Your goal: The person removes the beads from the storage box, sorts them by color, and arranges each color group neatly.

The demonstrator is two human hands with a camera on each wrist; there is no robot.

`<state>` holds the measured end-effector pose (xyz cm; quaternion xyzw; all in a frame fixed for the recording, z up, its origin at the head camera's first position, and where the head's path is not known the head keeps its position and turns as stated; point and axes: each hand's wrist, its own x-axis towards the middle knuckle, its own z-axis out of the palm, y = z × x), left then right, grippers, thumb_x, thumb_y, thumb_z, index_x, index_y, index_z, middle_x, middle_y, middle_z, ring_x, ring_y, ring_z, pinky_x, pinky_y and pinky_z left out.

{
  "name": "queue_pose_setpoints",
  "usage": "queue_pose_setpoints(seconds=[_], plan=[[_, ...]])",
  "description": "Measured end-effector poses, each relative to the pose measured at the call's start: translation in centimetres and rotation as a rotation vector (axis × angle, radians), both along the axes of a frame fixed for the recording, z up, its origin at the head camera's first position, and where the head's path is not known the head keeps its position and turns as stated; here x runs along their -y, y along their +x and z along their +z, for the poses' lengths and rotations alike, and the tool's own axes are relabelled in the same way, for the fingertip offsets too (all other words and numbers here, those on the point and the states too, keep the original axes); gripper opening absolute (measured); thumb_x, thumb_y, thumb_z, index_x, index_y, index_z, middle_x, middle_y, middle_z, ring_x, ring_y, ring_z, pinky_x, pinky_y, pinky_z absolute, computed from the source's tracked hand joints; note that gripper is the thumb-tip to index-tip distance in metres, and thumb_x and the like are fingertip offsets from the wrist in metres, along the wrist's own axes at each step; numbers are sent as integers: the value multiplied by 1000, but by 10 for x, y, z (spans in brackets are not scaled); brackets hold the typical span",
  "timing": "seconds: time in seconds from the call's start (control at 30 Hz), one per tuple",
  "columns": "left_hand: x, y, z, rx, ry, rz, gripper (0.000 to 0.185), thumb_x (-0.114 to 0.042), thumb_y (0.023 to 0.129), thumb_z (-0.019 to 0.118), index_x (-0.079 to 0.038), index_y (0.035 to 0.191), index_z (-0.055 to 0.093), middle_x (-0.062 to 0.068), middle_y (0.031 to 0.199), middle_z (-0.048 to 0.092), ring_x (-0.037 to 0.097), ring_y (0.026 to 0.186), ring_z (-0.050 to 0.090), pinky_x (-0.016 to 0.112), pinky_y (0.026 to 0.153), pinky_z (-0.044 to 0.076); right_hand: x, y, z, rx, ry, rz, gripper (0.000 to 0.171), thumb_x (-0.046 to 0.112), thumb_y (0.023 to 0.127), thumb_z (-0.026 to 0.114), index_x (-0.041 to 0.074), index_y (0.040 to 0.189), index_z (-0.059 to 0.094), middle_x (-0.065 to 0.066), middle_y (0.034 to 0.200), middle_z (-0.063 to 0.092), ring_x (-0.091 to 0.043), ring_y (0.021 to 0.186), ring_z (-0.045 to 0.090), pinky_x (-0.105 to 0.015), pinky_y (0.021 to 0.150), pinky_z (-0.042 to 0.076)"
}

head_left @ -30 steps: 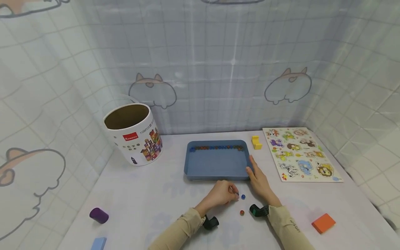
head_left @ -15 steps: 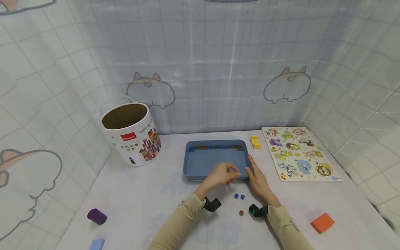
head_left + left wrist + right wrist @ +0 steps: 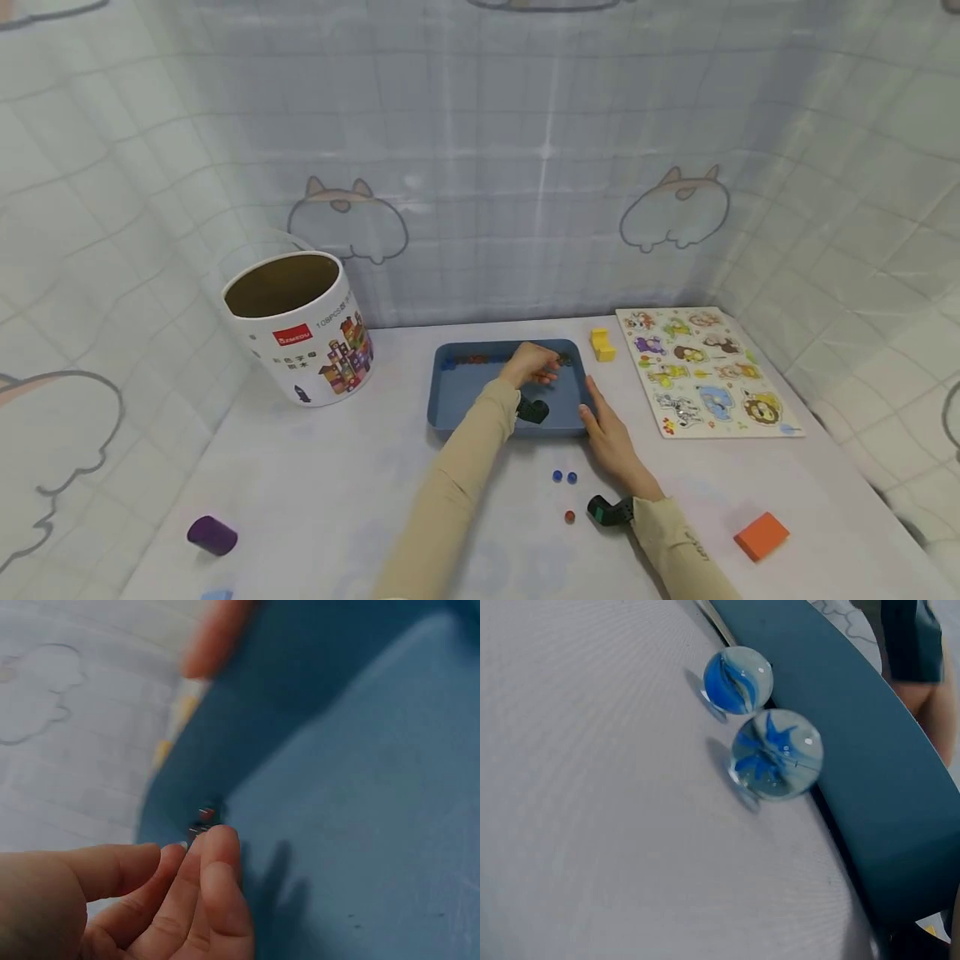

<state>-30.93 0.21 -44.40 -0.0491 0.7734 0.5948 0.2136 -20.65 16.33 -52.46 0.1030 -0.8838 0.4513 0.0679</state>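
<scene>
1. The blue tray (image 3: 480, 400) sits mid-desk; a row of small marbles (image 3: 472, 360) lies along its far inner wall, and the rest of its floor is bare.
2. The left hand (image 3: 531, 364) reaches over the tray to that far row. In the left wrist view its fingers (image 3: 214, 874) are pressed together at the tips beside a small marble (image 3: 204, 815) in the tray's corner; whether they pinch a marble cannot be told.
3. The right hand (image 3: 603, 429) rests with straight, released fingers against the tray's near right corner, holding nothing.
4. Two blue marbles (image 3: 563, 477) lie on the desk (image 3: 337, 492) just in front of the tray, touching or nearly touching each other; the right wrist view shows them close beside the tray's outer wall. A red marble (image 3: 569, 517) lies a little nearer the person.
5. An open white cardboard tub (image 3: 294, 327) stands at the left; its inside looks dark and its contents cannot be seen. Its label has a red brand patch and a picture of coloured blocks; "108PCS" can be read, the rest is too small.
6. A yellow block (image 3: 601, 344) stands just right of the tray, between it and the animal puzzle board (image 3: 705, 371).
7. An orange block (image 3: 761, 535) lies near the right front edge, a purple cylinder (image 3: 212, 534) near the left front; open desk lies between tub and tray.
</scene>
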Motion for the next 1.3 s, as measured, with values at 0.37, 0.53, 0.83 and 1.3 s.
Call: queue_pose_setpoints(seconds=[0.37,0.53,0.83,1.3], plan=[[-21,-16,-24,57,-32,133,24,-3,91,61,7,112,67,11,83,72,8,47,59,17,46,51,-1,-1,0,-26,12,-1,58,29,106,40,5,155,21,-19,158,26,-41,143,29,-58,115,26],[-31,-15,-27,54,-49,133,16,0,86,67,10,98,70,19,84,74,10,42,59,21,47,54,-1,0,2,-29,3,3,57,27,105,41,6,154,22,-18,158,27,-42,142,30,-58,115,26],[-38,-8,-26,-6,-159,110,10,0,83,73,4,91,75,19,83,74,11,40,58,25,50,56,0,1,0,-19,2,-1,57,29,105,41,7,154,23,-19,158,27,-43,142,30,-59,114,27],[-11,9,-7,0,20,-23,25,-4,88,65,9,109,68,22,98,72,22,73,74,29,70,60,0,1,0,1,-15,3,57,26,106,39,6,155,18,-19,160,22,-41,145,26,-58,115,24]])
